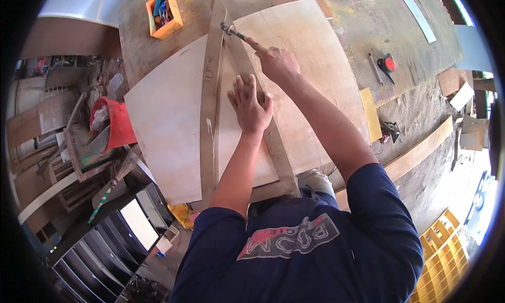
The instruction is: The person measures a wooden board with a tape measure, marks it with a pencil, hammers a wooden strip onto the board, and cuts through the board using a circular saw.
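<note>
Grey-brown wood makes up the tall, thin, pointy frame [212, 92] that we see in the middle. It looks like a long, skinny triangle, with two long bars that come close together at the far end and a short bar across the near end. The wood looks dull and dusty, and we spot little white marks on the left bar. The frame lies on a big, flat, pale wooden sheet [163, 108], which rests on a wide, stained, grey-brown worktop [389, 34].

Our left hand [251, 108] lies on the slanted right bar, palm down. Its fingers are a bit spread, with the thumb out to the side, and they press on the wood. We cannot tell if they pinch anything under them.

Our right hand [280, 65] has its fingers curled tight around a small tool with a grey metal head and a dark, stripy handle [236, 33]. The pointing finger runs along the handle. The head is up near the far, pointy end of the frame, but we cannot tell if it touches the wood.

Past the sheet, on the left, we see an orange-yellow box [168, 30] with small bright things inside. Off to the right sits a round red-and-black thing [388, 64].
</note>
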The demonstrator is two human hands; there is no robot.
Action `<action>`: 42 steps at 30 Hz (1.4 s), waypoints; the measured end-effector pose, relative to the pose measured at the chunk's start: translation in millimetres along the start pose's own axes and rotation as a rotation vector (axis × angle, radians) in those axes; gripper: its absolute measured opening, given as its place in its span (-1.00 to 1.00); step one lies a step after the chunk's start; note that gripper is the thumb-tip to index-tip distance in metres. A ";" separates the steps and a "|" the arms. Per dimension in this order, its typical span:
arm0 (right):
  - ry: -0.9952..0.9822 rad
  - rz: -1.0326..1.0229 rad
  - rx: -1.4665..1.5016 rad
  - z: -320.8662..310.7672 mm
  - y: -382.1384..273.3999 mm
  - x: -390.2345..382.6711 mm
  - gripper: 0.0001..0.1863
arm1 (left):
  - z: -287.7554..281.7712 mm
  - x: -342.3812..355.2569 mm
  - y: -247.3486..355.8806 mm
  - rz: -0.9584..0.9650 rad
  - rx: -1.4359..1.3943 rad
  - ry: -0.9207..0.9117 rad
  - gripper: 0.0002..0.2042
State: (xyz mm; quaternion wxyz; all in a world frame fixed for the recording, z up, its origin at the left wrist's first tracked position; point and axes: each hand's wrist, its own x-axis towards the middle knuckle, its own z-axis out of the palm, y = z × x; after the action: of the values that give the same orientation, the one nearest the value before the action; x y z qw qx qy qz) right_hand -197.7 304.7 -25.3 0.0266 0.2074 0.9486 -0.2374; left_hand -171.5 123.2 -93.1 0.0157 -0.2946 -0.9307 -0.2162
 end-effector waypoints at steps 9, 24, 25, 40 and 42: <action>0.498 0.260 0.302 -13.0 103.8 -84.3 -0.47 | -1.5 -3.4 -4.1 -0.004 -0.040 0.009 -0.20; 0.745 0.326 -0.340 -63.1 319.7 -197.6 -0.49 | -4.2 -1.7 0.6 0.011 -0.052 0.045 -0.13; 0.809 0.292 -0.294 -60.2 305.6 -208.1 -0.57 | -4.9 -2.5 -1.0 0.003 -0.049 0.041 -0.11; 0.658 0.464 -0.059 11.0 192.9 -386.4 -0.44 | -71.5 -121.1 -100.2 0.194 -0.269 0.058 -0.45; 0.555 0.493 0.075 7.5 190.7 -375.5 -0.43 | -89.9 -169.1 -164.4 -0.056 -0.190 0.200 -0.46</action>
State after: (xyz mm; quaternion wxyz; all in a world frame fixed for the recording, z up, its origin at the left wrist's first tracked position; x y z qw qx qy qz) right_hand 222.1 311.0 -59.8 -0.1827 0.4868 0.8321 -0.1930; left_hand -131.9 -125.9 -102.7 0.0743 -0.2455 -0.9077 -0.3320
